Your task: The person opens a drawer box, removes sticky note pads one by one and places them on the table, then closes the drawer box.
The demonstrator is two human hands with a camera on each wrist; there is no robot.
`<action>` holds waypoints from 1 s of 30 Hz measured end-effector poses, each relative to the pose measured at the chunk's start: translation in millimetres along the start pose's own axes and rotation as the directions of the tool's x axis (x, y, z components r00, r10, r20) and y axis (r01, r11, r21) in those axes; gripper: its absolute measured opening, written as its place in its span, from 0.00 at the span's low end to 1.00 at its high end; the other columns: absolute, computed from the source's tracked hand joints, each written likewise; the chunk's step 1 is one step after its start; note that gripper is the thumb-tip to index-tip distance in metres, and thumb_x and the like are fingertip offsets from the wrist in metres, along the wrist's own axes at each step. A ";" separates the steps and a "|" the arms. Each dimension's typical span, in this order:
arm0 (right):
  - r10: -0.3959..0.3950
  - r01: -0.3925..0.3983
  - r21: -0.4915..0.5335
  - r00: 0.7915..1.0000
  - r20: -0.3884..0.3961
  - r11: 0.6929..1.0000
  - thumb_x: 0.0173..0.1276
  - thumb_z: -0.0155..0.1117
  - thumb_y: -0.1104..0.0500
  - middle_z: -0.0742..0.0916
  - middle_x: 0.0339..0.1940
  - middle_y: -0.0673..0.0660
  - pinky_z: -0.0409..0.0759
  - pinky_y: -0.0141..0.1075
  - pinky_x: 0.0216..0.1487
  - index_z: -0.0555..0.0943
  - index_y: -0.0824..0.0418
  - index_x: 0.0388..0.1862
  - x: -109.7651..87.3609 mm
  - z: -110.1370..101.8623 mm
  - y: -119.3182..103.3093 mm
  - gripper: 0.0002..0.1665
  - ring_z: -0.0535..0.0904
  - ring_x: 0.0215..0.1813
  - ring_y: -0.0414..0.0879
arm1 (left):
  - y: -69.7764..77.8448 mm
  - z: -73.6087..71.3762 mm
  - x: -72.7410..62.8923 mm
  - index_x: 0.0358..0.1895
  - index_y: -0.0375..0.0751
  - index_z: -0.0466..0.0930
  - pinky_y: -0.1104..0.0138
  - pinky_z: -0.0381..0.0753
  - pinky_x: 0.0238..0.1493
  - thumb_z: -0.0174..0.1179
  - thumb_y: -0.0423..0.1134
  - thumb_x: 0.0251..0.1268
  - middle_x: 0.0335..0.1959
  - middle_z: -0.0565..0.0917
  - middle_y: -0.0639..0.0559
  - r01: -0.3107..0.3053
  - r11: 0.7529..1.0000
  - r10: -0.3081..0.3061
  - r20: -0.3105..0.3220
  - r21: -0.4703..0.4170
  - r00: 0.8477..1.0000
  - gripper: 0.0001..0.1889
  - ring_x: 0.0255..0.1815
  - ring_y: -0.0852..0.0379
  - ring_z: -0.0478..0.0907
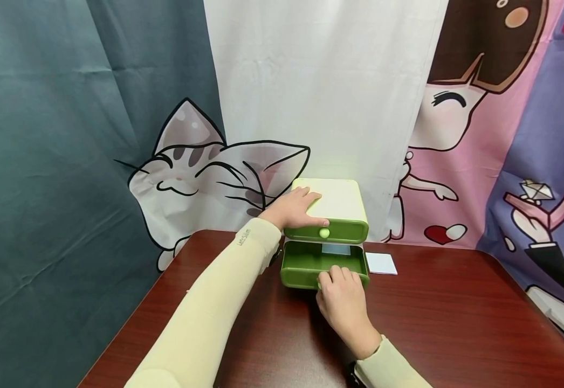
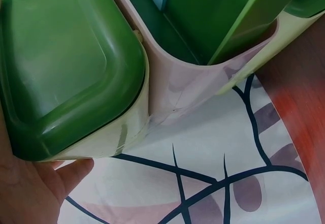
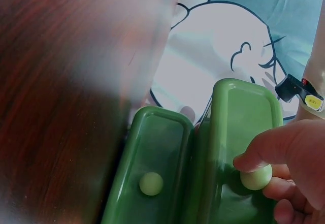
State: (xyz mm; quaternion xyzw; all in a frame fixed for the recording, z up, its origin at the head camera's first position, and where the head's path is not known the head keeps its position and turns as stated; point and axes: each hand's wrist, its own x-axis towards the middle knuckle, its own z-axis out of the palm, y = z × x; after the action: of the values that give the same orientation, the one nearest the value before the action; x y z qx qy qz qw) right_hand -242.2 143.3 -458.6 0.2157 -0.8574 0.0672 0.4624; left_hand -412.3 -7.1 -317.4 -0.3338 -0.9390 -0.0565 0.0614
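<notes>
Green drawer (image 1: 295, 278), likely light and stiff, jutted from the cabinet (image 1: 341, 198) on the table (image 1: 437, 307); right hand (image 1: 343, 302) pinched its knob (image 3: 257, 179) — the best hold — while left hand (image 1: 294, 209) lay, seemingly spread, on top.

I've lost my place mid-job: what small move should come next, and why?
I'd probably have the right hand let go of the round, pale green, plastic-looking knob: its shallow, dark green rectangular drawer already stands open, a flat, light blue piece shows toward the back, and the left hand rests on the cream-topped, boxy drawer unit, perhaps steadying it.
</notes>
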 end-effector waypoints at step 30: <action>-0.051 0.048 -0.051 0.996 -0.070 0.998 0.39 0.65 0.67 0.72 0.21 0.56 0.65 0.46 0.26 0.71 0.61 0.20 -5.3 -12.6 -20.2 0.11 0.70 0.24 0.56 | 0.2 0.7 -1.1 0.79 0.56 0.60 0.56 0.62 0.75 0.52 0.80 0.57 0.78 0.61 0.47 -0.004 1.000 0.003 -0.007 -0.003 1.000 0.50 0.79 0.50 0.57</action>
State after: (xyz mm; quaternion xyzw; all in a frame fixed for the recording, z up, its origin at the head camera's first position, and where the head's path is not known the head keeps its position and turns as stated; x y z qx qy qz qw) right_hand -221.3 130.8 -457.6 0.2228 -0.8363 0.0422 0.4993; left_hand -411.4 -7.5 -318.2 -0.3353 -0.9381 -0.0591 0.0641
